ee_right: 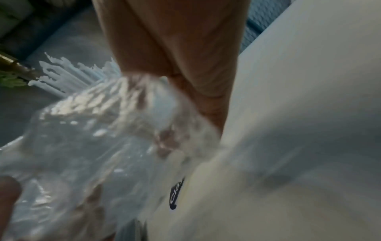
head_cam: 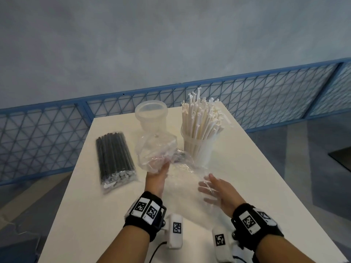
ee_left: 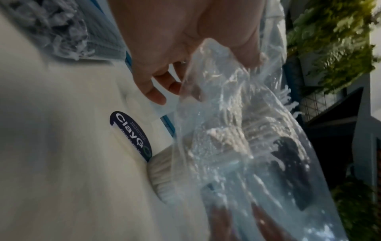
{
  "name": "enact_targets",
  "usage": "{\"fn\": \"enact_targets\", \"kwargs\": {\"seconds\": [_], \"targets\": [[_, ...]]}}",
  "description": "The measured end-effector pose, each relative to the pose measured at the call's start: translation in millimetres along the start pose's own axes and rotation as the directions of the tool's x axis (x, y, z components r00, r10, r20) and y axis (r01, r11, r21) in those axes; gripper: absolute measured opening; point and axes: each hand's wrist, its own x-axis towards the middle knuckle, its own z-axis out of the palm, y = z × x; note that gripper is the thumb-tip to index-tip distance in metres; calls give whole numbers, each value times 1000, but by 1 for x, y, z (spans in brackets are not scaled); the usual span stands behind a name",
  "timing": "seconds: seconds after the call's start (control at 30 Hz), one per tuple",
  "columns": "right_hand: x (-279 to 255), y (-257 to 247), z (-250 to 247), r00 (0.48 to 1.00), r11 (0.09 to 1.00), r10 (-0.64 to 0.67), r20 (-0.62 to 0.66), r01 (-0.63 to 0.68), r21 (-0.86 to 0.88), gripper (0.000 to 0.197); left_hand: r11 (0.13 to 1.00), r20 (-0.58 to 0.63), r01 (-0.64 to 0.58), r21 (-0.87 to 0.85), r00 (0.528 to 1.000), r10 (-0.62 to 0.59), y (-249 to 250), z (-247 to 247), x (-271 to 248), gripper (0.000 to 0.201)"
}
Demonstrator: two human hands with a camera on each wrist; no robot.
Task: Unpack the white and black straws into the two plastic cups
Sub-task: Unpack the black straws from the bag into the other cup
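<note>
White straws (head_cam: 203,118) stand bunched in a clear plastic cup (head_cam: 199,149) at the back right of the table. A second cup (head_cam: 152,116) stands to its left with nothing in it. Black straws (head_cam: 114,158) lie sealed in their clear pack at the left. My left hand (head_cam: 157,177) pinches a crumpled, emptied clear bag (head_cam: 157,150) in front of the cups; the left wrist view shows its fingers (ee_left: 156,91) curled on the film (ee_left: 237,130). My right hand (head_cam: 212,188) lies with straight, spread fingers against the bag's lower part, blurred in the right wrist view (ee_right: 175,57).
The white table (head_cam: 247,177) is narrow, with its edges close on both sides. A blue mesh fence (head_cam: 57,130) runs behind it. A dark oval sticker (ee_left: 132,135) sits low by the bag.
</note>
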Motion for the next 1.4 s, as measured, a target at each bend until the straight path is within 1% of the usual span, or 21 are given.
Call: {"fn": "enact_targets", "kwargs": {"seconds": [0.1,0.17,0.23,0.3,0.33,0.37,0.5,0.57,0.63,0.7,0.8,0.87,0.93,0.97,1.0,1.07,1.1,1.13,1.2,1.27,1.4], "targets": [[-2,-3,-4,986,991,-122,-113,114,-76,8,977,-199,-122,177,967,157,-6,-2,-3,89],[-2,-6,-12,975,975,-169,-147,144,-167,7,880,-298,-277,386,865,403,-8,-7,-5,91],[-1,-6,-18,971,967,-174,-162,137,-216,7,670,-174,-320,670,809,561,-12,-5,-5,72],[0,-3,-22,967,963,-175,-183,130,-236,5,454,19,-342,823,815,580,-16,0,-5,47],[1,-1,-24,964,960,-182,-191,133,-244,4,396,85,-349,850,831,549,-17,4,-6,41],[1,1,-27,961,956,-194,-196,140,-258,4,389,119,-351,852,853,508,-19,7,-5,38],[3,-2,-39,962,913,-229,-149,159,-375,4,608,102,-279,744,946,309,-26,12,3,31],[5,-5,-45,968,894,-218,-121,149,-424,4,567,115,-253,784,956,269,-30,11,8,19],[8,-8,-52,969,875,-219,-118,142,-463,4,533,135,-265,804,953,272,-33,10,10,24],[14,-13,-63,948,842,-272,-164,152,-518,3,594,74,-217,775,964,255,-34,6,15,33],[23,-26,-81,844,771,-427,-325,152,-618,10,697,-64,-86,712,980,186,-37,-1,25,27],[27,-33,-86,715,644,-573,-401,89,-760,26,730,-81,-39,683,988,128,-40,1,24,19],[27,-37,-78,595,455,-739,-316,96,-885,48,796,-62,-23,605,995,76,-43,9,17,5],[26,-38,-70,590,363,-778,-215,144,-921,53,816,-46,-28,577,997,66,-44,13,15,9],[24,-35,-61,642,264,-762,-87,185,-946,59,821,-27,-45,569,997,73,-46,16,13,19],[26,-20,-47,842,70,-525,127,192,-979,74,805,32,-84,588,996,81,-48,20,13,36],[29,-9,-44,923,-30,-353,156,156,-987,81,781,71,-111,614,994,86,-51,21,14,39],[33,2,-43,967,-104,-213,141,121,-987,89,756,106,-133,641,991,85,-54,22,14,38],[39,19,-47,993,-184,-51,104,93,-978,109,715,144,-148,683,987,67,-60,24,13,40],[43,31,-58,994,-221,47,99,107,-969,103,695,137,-125,708,990,38,-67,24,13,46],[46,30,-78,983,-238,130,127,155,-959,118,601,46,41,798,990,-130,-82,18,20,48]]}}
